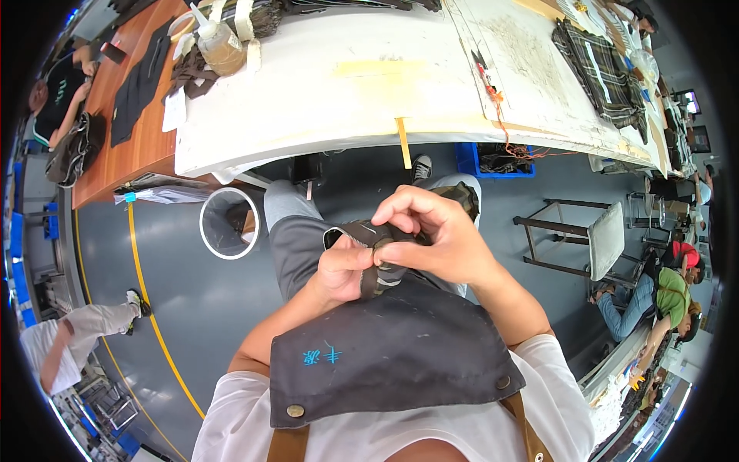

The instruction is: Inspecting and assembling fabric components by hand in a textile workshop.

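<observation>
Above my lap I hold a camouflage and dark-brown garment piece (369, 284) with a zipper edge, between both hands. My left hand (340, 271) grips its edge, thumb and fingertips pressed together. Close beside it, my right hand (440, 242) pinches the same edge between thumb and index finger, with the other fingers curled above. The fingertips of the two hands almost touch. More camouflage cloth (466, 197) lies over my right knee. The part of the garment behind my right hand is hidden.
A white worktable (308, 115) stands ahead, carrying a spouted bottle (222, 48), red-handled snips (483, 68) and folded dark plaid garments (604, 73). A white-rimmed bin (231, 223) stands left, a blue crate (493, 160) under the table, a stool (604, 239) right. Other people sit or walk around.
</observation>
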`<state>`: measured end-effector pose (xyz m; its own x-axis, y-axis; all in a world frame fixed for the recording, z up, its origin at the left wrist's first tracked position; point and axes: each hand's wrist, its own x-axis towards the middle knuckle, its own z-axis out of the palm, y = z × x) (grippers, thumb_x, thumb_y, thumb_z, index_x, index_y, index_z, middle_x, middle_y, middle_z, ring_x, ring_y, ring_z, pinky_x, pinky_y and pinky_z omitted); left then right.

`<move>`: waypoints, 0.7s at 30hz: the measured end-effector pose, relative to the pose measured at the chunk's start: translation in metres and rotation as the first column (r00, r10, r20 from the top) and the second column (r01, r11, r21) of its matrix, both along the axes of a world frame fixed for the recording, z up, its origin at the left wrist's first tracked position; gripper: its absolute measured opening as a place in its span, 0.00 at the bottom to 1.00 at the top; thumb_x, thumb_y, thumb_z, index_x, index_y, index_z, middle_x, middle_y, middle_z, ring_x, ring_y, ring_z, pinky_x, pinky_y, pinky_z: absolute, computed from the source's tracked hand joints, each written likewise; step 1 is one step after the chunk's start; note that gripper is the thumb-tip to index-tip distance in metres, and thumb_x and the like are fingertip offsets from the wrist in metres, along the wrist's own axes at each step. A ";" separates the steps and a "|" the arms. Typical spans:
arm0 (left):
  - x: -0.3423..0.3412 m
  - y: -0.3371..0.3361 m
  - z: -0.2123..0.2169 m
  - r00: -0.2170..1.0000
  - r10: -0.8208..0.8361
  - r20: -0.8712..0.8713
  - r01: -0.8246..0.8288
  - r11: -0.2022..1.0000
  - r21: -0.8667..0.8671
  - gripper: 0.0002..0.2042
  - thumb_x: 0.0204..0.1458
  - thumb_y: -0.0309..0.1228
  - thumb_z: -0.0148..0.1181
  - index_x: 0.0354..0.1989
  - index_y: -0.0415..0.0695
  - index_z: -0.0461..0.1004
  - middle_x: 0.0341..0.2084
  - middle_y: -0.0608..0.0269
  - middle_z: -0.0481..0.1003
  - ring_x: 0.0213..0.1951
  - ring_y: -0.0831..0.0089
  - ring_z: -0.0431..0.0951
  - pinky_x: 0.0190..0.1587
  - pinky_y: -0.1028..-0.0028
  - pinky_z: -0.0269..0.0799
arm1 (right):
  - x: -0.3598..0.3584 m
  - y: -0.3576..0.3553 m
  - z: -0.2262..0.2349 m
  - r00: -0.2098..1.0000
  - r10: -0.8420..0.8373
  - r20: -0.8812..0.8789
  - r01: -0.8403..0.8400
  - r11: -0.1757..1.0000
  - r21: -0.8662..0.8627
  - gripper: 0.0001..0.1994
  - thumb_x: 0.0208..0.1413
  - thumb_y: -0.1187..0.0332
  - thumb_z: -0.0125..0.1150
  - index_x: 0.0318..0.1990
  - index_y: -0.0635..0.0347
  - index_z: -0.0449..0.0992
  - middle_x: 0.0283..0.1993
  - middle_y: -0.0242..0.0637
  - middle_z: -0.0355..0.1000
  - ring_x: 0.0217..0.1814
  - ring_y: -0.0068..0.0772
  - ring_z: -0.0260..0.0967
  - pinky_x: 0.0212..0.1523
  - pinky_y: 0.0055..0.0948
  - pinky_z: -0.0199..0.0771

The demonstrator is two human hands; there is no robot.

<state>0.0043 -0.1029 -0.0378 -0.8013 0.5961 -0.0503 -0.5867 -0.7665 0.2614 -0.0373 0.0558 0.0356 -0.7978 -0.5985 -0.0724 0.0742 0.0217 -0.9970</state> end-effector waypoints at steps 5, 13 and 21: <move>0.000 0.002 -0.007 0.998 -0.010 0.055 -0.004 0.969 0.246 0.19 0.49 0.28 0.56 0.48 0.33 0.63 0.38 0.59 0.72 0.40 0.73 0.74 0.44 0.74 0.70 | 0.001 -0.003 -0.007 0.985 -0.007 0.171 0.037 0.985 -0.171 0.13 0.44 0.79 0.62 0.39 0.62 0.71 0.30 0.23 0.54 0.31 0.14 0.51 0.35 0.14 0.55; 0.006 0.008 -0.007 0.978 0.069 0.199 -0.092 0.990 0.109 0.18 0.49 0.31 0.57 0.47 0.36 0.63 0.39 0.58 0.72 0.40 0.71 0.74 0.46 0.69 0.71 | -0.001 0.001 -0.007 0.997 0.047 -0.064 -0.048 0.999 -0.014 0.17 0.40 0.81 0.63 0.41 0.60 0.71 0.35 0.25 0.55 0.36 0.16 0.52 0.40 0.16 0.55; 0.006 0.008 -0.009 0.987 0.003 0.162 -0.050 0.958 0.283 0.22 0.50 0.37 0.55 0.49 0.38 0.59 0.44 0.52 0.67 0.45 0.61 0.72 0.48 0.59 0.70 | 0.000 0.012 -0.015 0.928 0.121 0.353 0.030 0.919 -0.394 0.19 0.45 0.77 0.57 0.48 0.63 0.68 0.39 0.28 0.59 0.43 0.21 0.56 0.50 0.21 0.55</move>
<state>0.0108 -0.0953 -0.0468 -0.8125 0.5828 -0.0088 -0.5812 -0.8112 -0.0655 -0.0369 0.0680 0.0206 -0.7309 -0.6740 -0.1076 0.4407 -0.3457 -0.8284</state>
